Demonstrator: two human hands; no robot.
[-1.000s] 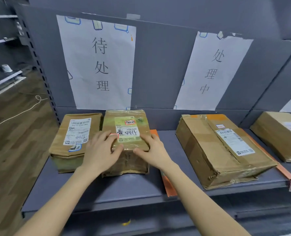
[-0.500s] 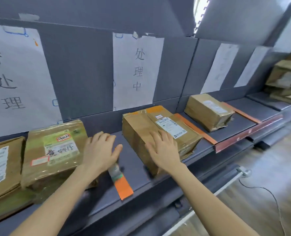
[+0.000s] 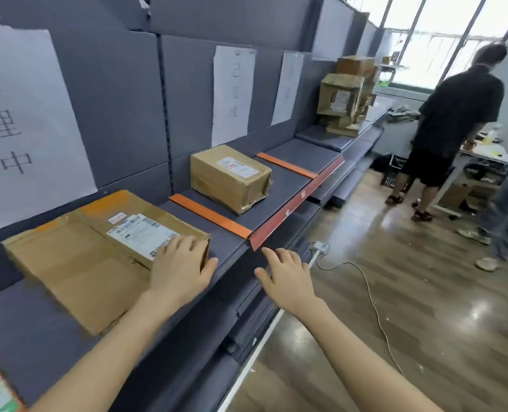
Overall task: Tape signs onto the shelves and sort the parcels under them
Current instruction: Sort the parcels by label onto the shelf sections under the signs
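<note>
You are, as I judge it, in the sorting part of the task. The signs already hang on the back panel, and parcels lie under two of them.

Your left hand (image 3: 178, 269) rests on the flat parcel (image 3: 77, 263), at its near right corner. The fingers are straight and a little spread, with their tips at the edge of the white label and the thumb out to the side. It pinches nothing.

Your right hand (image 3: 285, 278) is also spread, palm down, and holds nothing. It is just beside the parcel's corner, over the front edge of the shelf (image 3: 226, 242). I cannot tell if it touches the shelf.

The flat parcel lies under the large sign (image 3: 23, 129), to the left of the near orange strip (image 3: 209, 215). Beyond that strip a smaller parcel (image 3: 229, 176) sits under the second sign (image 3: 233, 93). Under the third sign (image 3: 287, 87) I see no parcel.

At the far end of the shelf, well apart from both hands, stands a pile of parcels (image 3: 345, 96). It looks not yet sorted. The next move probably calls for walking there, taking one parcel with both hands and reading its label.

A person in black (image 3: 452, 120) stands near that end, so leave room when you approach.
</note>
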